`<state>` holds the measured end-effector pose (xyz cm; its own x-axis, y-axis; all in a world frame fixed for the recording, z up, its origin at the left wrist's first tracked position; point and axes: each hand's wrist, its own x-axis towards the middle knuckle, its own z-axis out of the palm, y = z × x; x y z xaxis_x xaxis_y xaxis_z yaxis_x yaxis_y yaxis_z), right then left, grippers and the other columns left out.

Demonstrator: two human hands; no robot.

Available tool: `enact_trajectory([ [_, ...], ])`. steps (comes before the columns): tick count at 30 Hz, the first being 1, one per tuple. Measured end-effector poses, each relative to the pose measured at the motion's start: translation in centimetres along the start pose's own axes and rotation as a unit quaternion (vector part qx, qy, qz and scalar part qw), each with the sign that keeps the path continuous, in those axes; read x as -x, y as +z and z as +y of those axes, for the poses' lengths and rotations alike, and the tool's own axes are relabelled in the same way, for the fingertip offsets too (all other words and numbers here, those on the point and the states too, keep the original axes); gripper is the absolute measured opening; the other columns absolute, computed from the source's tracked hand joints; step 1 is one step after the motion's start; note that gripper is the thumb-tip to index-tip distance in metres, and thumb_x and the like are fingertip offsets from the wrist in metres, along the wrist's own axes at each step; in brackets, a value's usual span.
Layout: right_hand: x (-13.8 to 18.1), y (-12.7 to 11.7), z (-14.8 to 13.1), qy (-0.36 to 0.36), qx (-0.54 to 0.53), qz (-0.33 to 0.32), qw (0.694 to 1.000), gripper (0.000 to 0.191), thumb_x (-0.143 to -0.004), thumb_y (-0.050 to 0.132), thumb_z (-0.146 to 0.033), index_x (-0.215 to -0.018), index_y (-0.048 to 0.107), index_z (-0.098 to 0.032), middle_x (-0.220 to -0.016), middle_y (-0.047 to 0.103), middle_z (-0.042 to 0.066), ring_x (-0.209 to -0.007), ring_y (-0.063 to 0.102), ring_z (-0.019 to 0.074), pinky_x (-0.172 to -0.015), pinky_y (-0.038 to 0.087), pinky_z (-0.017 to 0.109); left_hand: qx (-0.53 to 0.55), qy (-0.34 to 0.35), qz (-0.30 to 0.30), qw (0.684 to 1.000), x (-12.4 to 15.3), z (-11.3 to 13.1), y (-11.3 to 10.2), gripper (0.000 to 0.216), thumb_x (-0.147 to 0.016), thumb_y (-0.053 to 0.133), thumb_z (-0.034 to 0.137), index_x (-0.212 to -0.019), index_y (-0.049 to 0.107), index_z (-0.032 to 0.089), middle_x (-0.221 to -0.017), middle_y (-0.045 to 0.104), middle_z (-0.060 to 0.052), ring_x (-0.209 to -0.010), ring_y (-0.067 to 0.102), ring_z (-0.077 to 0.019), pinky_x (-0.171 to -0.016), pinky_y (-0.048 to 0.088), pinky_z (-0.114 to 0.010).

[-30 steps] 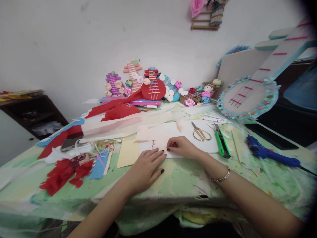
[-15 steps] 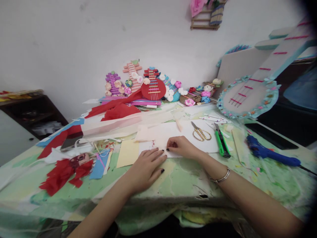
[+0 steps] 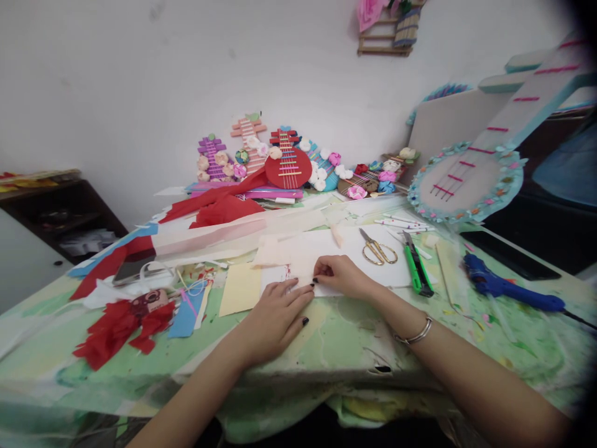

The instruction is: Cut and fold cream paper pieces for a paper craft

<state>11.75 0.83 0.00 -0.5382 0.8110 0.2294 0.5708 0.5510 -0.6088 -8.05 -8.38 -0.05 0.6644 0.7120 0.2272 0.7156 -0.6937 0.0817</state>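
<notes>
My left hand (image 3: 280,317) lies flat with its fingers stretched out over the near edge of a white sheet (image 3: 321,246). My right hand (image 3: 340,275) rests on the same sheet, its fingertips pinched together; whatever is between them is too small to make out. The two hands' fingertips almost meet. Under and beyond them is a pale peach strip of paper (image 3: 273,250). A yellow paper piece (image 3: 240,287) lies left of my left hand. Gold-handled scissors (image 3: 379,249) and a green box cutter (image 3: 416,267) lie to the right of my right hand.
A blue glue gun (image 3: 513,287) and a black phone (image 3: 510,255) lie at right. Red crepe paper (image 3: 109,330) and blue scraps (image 3: 186,314) are at left. Several decorated paper lutes, one red (image 3: 289,168), stand against the wall; a large pale-blue one (image 3: 466,180) leans at right.
The fingers of my left hand have shifted slightly towards my right fingertips. Everything else stays in place.
</notes>
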Motion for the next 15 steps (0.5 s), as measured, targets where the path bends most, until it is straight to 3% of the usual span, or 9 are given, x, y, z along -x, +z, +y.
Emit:
enact_trajectory([
  [15, 0.03, 0.18, 0.45, -0.006, -0.02, -0.001, 1.0, 0.011, -0.07, 0.054, -0.014, -0.075, 0.063, -0.017, -0.064, 0.062, 0.0, -0.06, 0.054, 0.0105, -0.057, 0.039, 0.021, 0.01, -0.003, 0.002, 1.0, 0.1, -0.23, 0.18, 0.045, -0.089, 0.039, 0.028, -0.134, 0.037, 0.026, -0.137, 0.042, -0.004, -0.126, 0.032, -0.0276, -0.1, 0.029, -0.047],
])
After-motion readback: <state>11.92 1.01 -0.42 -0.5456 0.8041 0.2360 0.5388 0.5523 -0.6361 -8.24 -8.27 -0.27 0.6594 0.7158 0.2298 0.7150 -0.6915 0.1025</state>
